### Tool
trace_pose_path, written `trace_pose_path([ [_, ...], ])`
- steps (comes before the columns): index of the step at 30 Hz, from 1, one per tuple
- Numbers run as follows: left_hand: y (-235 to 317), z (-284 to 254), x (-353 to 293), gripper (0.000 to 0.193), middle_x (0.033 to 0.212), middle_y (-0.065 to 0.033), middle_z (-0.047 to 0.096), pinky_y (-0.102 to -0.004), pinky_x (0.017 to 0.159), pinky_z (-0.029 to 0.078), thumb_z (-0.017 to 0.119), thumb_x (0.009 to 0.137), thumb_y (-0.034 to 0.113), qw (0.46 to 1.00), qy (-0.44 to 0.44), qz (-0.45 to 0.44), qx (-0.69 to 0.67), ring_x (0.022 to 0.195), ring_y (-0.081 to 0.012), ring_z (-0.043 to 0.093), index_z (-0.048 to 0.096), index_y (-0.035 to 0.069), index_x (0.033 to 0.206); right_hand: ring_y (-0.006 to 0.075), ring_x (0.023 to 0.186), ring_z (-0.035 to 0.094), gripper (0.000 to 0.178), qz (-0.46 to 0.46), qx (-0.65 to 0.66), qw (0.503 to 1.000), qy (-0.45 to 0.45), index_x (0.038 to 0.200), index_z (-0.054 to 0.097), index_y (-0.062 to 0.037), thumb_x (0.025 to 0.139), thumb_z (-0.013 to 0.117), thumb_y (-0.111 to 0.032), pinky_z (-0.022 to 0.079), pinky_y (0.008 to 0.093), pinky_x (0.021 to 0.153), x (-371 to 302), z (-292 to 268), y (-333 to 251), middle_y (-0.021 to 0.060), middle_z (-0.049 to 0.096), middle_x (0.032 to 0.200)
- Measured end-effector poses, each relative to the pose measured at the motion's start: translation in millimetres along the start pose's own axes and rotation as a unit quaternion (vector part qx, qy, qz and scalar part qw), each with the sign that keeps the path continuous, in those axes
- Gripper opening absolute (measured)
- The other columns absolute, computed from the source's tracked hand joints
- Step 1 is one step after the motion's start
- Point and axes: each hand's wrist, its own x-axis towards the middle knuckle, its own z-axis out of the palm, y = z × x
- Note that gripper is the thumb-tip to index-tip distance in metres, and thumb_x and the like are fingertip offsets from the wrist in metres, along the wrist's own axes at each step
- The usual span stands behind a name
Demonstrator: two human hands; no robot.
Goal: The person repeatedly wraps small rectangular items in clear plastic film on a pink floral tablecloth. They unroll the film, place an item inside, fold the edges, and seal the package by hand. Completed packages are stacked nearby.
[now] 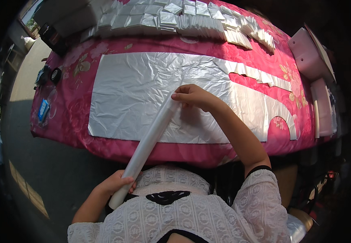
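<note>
A long roll of whitish plastic film (148, 139) slants from my waist up over the near edge of the table. Near its lower end my left hand (114, 182) is closed around it. At its upper end my right hand (195, 97) pinches the film between thumb and fingers. Beneath my right hand a crinkled, shiny white plastic sheet (120, 95) lies spread flat. Toward the right this sheet narrows, with curved cut-outs and strap-like strips, like a disposable apron.
A pink flowered cloth (72, 117) covers the table. Many folded white plastic packets (199, 24) line the far side. At the left edge lie a blue packet (43, 110) and a roll of black tape (56, 75). Pale pink boxes (309, 54) stand at the right.
</note>
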Motion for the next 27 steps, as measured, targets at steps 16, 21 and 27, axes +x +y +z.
trace_pose_path([
  [16,-5,-35,-31,0.058,0.086,-0.0074,0.061,-0.0263,0.07,0.048,0.071,0.074,0.038,0.995,-0.046,-0.061,0.064,0.076,-0.0122,0.057,0.05,-0.001,0.112,0.0059,0.059,0.05,0.017,-0.037,-0.071,0.967,0.241,0.084,0.065,-0.0014,0.083,0.064,-0.019,0.042,0.0217,0.054,-10,-150,41,-0.0015,0.057,0.067],
  [21,33,-51,-47,0.053,0.098,-0.0053,0.062,-0.0291,0.081,0.044,0.074,0.072,0.03,0.943,-0.02,-0.082,0.323,0.09,-0.0133,0.056,0.055,0.0,0.11,0.0052,0.058,0.049,0.015,-0.05,-0.099,0.964,0.241,0.082,0.064,-0.0008,0.084,0.062,-0.016,0.041,0.0211,0.053,-20,-188,44,-0.0016,0.056,0.066],
  [27,146,12,8,0.043,0.086,-0.0125,0.064,-0.0307,0.073,0.047,0.076,0.063,0.02,0.806,0.031,0.135,0.575,0.079,-0.0234,0.062,0.061,0.005,0.1,0.0048,0.059,0.048,0.017,-0.01,-0.097,0.984,0.152,0.082,0.062,-0.0033,0.085,0.062,-0.02,0.04,0.0198,0.053,1,-147,22,-0.0028,0.054,0.065],
])
